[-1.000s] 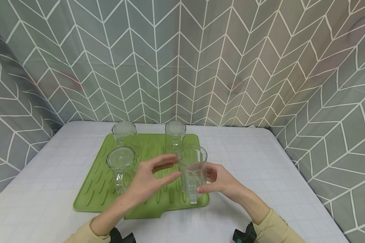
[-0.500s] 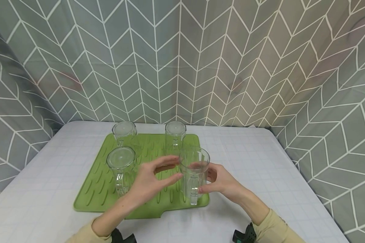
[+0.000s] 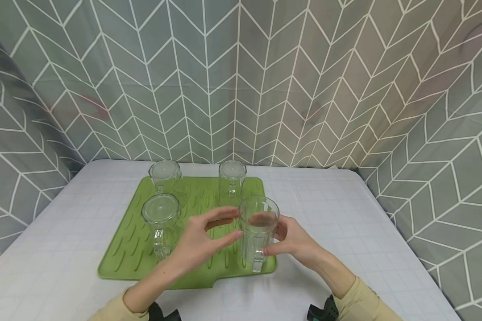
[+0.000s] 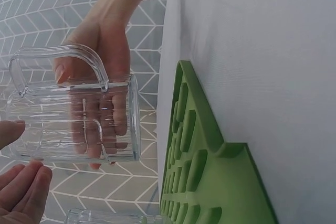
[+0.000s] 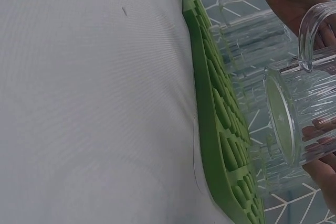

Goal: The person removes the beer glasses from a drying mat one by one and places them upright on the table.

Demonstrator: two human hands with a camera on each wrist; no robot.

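A clear glass mug (image 3: 259, 234) stands upright in the air over the front right of the green drying mat (image 3: 120, 249), its handle toward me. My right hand (image 3: 295, 240) holds it, thumb by the handle and fingers behind the glass, as the left wrist view shows around the right hand (image 4: 102, 72). My left hand (image 3: 198, 236) is at the mug's upper left side, thumb and fingers apart and fairly straight, fingertips at or touching the glass. In the right wrist view, the mug's base (image 5: 281, 116) is clear of the mat.
Three more glass mugs stand upside down on the mat: a back left mug (image 3: 164, 176), a back right mug (image 3: 231, 178) and a front left mug (image 3: 160, 218). White cloth covers the table (image 3: 325, 200). A patterned curtain (image 3: 241, 80) hangs behind it.
The held mug has moved slightly right and lower in the head view. My left hand has shifted a little right alongside it; the right hand has hardly moved. The other mugs stayed put.
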